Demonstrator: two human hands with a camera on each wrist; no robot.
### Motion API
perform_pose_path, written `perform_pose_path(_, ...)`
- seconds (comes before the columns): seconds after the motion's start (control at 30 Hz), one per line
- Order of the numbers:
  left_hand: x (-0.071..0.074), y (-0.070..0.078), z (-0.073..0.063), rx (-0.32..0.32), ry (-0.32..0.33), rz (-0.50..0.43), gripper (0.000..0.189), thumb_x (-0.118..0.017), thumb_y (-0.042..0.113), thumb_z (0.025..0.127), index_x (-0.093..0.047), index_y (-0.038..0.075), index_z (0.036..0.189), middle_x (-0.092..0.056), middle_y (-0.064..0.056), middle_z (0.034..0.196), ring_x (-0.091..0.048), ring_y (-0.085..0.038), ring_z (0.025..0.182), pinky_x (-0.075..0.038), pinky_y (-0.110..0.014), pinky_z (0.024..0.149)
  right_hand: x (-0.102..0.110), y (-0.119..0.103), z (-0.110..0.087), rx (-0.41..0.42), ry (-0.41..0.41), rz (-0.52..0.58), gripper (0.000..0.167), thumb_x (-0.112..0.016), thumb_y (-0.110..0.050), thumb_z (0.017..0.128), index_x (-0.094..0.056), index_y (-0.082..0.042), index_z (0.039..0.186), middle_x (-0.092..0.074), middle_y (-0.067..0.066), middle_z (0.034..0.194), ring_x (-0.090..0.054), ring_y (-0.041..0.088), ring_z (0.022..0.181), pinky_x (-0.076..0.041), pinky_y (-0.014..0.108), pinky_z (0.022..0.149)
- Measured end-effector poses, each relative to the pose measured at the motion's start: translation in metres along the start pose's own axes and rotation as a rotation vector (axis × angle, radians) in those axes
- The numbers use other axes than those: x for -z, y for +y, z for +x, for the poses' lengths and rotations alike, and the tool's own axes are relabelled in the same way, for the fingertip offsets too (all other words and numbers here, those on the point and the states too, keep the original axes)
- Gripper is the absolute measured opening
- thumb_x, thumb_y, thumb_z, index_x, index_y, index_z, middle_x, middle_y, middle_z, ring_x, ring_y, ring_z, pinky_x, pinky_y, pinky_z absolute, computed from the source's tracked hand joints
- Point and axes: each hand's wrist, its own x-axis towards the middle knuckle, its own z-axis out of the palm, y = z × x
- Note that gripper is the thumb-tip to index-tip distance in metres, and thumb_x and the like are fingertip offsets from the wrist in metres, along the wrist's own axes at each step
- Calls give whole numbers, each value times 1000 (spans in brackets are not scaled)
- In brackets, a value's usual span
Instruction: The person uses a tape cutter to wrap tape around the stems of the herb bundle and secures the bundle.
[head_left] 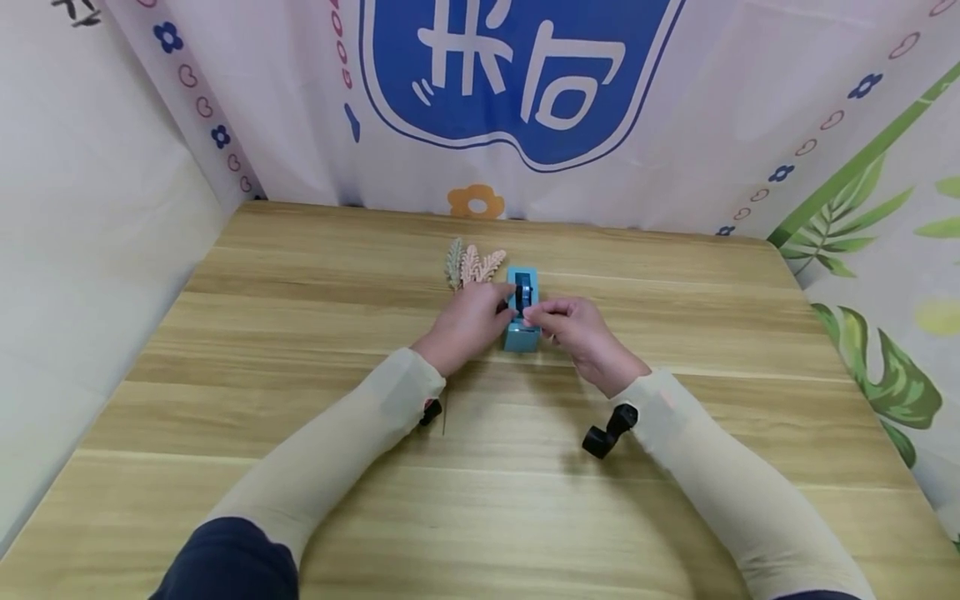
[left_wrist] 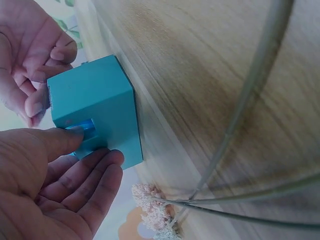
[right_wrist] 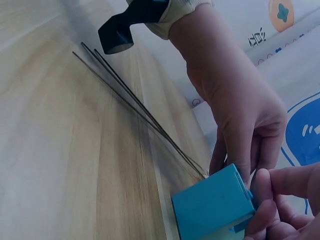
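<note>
A blue-teal tape dispenser stands on the wooden table, its short end toward me and its tape roll seated in the middle. My left hand grips the dispenser from the left. In the left wrist view, that thumb lies at a notch in the casing, with the fingers along the side. From the right, my right hand pinches thumb and forefinger together close by the roll, at the tape. The clear tape itself is hardly visible between those fingertips.
Behind my left hand lie artificial sprigs with pink and grey-green heads; their thin stems run toward me under the left forearm. A printed curtain hangs along the table's back edge. Black camera mounts stick out from both wrists.
</note>
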Motion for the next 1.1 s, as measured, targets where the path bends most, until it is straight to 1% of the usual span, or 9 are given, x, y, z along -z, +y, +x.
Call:
perform_pose_path(0.07,0,0,0,-1,1,1,39,-66,15,104,-64,3,141,-74,-14,129,-62,-15,76,-53,-27,71,0,0,-3,9,-9,10,15,-68,-23,103,-75,-10,101,-74,-15,78,-55,11,79,-43,30,81)
perform_pose_path(0.17,0,0,0,-1,2,5,39,-66,15,104,-64,3,141,-75,-14,128,-62,-15,74,-51,-26,69,-1,1,-7,23,-21,21,14,-69,-21,103,-75,-13,92,-73,-14,78,-54,10,77,-43,28,77)
perform_pose_path(0.3,0,0,0,5,1,7,39,-67,15,104,-65,3,141,-75,-14,126,-62,-15,74,-51,-26,68,-3,4,-12,25,-30,27,17,-68,-20,103,-74,-15,88,-72,-12,79,-52,11,78,-42,27,76)
perform_pose_path(0.43,0,1,0,12,-5,-2,39,-67,15,104,-64,4,141,-73,-14,132,-63,-15,77,-53,-26,70,-4,6,-18,17,-33,27,15,-68,-20,103,-73,-14,90,-71,-9,80,-50,12,79,-41,29,77)
perform_pose_path(0.53,0,1,0,11,-4,2,40,-66,16,104,-64,4,142,-72,-14,135,-64,-14,77,-54,-26,71,-4,8,-21,20,-33,29,13,-68,-18,103,-73,-11,94,-71,-9,82,-50,12,80,-44,29,78)
perform_pose_path(0.63,0,1,0,5,2,8,40,-66,16,104,-64,3,142,-73,-15,131,-63,-14,75,-53,-26,71,-5,10,-23,24,-31,30,12,-67,-17,103,-73,-6,101,-72,-10,83,-54,11,81,-48,27,79)
perform_pose_path(0.77,-1,0,0,-6,11,8,39,-66,15,104,-64,3,141,-76,-14,125,-61,-14,74,-52,-26,71,-5,13,-27,40,-41,53,18,-65,-14,104,-70,2,111,-73,-11,82,-63,8,81,-54,23,79)
perform_pose_path(0.93,-2,-1,0,-1,12,-8,40,-66,15,104,-64,2,141,-76,-14,126,-62,-14,75,-54,-26,73,-6,16,-31,43,-57,103,14,-64,-11,104,-69,1,108,-73,-8,82,-68,6,80,-58,24,81)
perform_pose_path(1.1,-2,-1,0,10,10,-15,40,-66,16,104,-63,3,142,-73,-14,132,-65,-15,79,-57,-28,78,-7,18,-34,58,-76,111,15,-63,-11,104,-68,2,107,-75,-5,85,-69,6,81,-60,27,85)
